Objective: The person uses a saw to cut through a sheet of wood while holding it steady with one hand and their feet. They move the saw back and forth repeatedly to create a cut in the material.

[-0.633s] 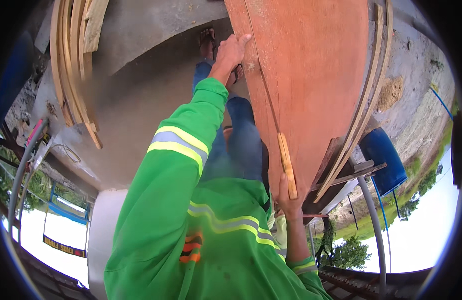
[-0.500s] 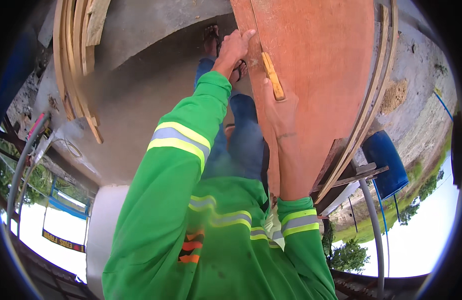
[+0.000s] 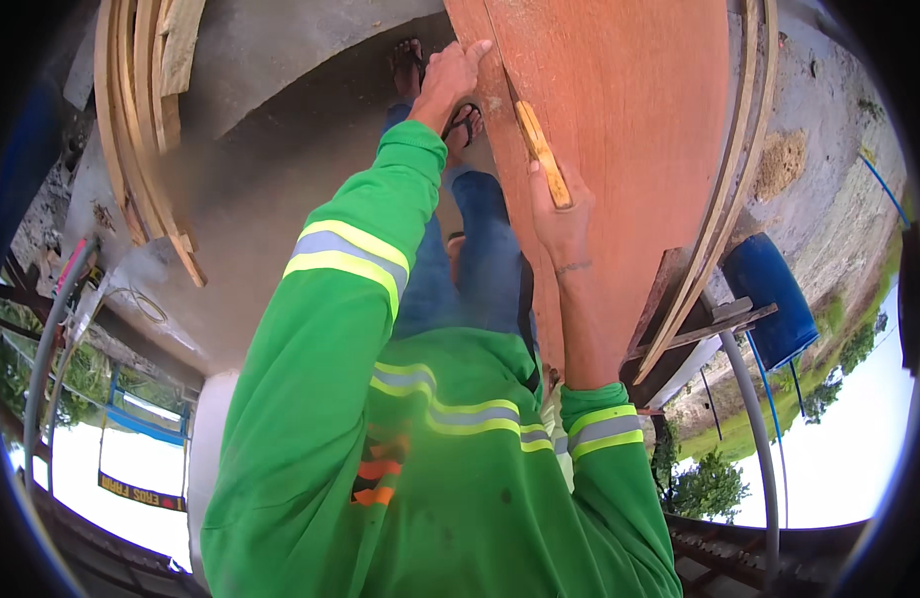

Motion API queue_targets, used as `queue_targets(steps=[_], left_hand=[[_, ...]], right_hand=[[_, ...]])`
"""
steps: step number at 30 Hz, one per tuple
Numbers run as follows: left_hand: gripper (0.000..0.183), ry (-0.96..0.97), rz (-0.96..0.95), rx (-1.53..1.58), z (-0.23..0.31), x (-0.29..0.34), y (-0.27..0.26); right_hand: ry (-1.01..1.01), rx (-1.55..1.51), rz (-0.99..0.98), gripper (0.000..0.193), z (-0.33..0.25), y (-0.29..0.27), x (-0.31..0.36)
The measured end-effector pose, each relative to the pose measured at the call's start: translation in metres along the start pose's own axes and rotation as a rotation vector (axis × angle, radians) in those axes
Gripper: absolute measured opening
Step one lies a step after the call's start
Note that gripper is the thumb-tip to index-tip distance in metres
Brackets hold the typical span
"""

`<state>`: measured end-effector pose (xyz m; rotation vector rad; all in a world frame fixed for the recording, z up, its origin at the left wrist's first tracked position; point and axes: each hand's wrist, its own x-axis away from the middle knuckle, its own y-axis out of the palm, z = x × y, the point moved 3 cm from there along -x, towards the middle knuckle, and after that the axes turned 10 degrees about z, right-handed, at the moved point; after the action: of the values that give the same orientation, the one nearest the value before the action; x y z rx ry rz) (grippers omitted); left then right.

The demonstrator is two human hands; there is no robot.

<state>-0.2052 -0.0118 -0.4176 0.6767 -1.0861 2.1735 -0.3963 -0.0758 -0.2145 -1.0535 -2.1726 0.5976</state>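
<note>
My right hand (image 3: 562, 217) is closed around the yellow wooden handle of a handsaw (image 3: 540, 149). The saw lies along a long, narrow cut in a reddish-brown plywood sheet (image 3: 629, 120), with its blade mostly hidden in the cut. My left hand (image 3: 450, 78) grips the sheet's left edge, ahead of the saw handle. Its thumb rests on top, pointing toward the cut, while the other fingers are partly hidden. Pale sawdust shows on the board near the cut.
Long timber strips (image 3: 146, 110) stand at the left, and more strips (image 3: 729, 189) run along the sheet's right side. Beyond these is a blue barrel (image 3: 769, 299). My sandalled feet (image 3: 464, 124) are on the concrete floor below the sheet's left edge.
The view has shifted slightly. Relative to the sheet, my right hand and the saw handle have come a little toward me. My left hand stays on the edge.
</note>
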Motion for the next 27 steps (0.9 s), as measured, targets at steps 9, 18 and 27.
queue_targets(steps=[9,18,27], left_hand=[[0.076,-0.129,-0.065,0.054,0.003,0.018,0.002],[0.078,-0.111,-0.078,0.037,0.002,0.019,0.0],[0.071,0.046,0.019,0.007,-0.007,-0.004,0.003]], right_hand=[[0.081,0.235,-0.151,0.027,-0.003,-0.087,0.096],[0.422,0.114,-0.184,0.045,-0.05,-0.169,0.164],[0.148,0.108,-0.071,0.027,-0.012,-0.009,0.013]])
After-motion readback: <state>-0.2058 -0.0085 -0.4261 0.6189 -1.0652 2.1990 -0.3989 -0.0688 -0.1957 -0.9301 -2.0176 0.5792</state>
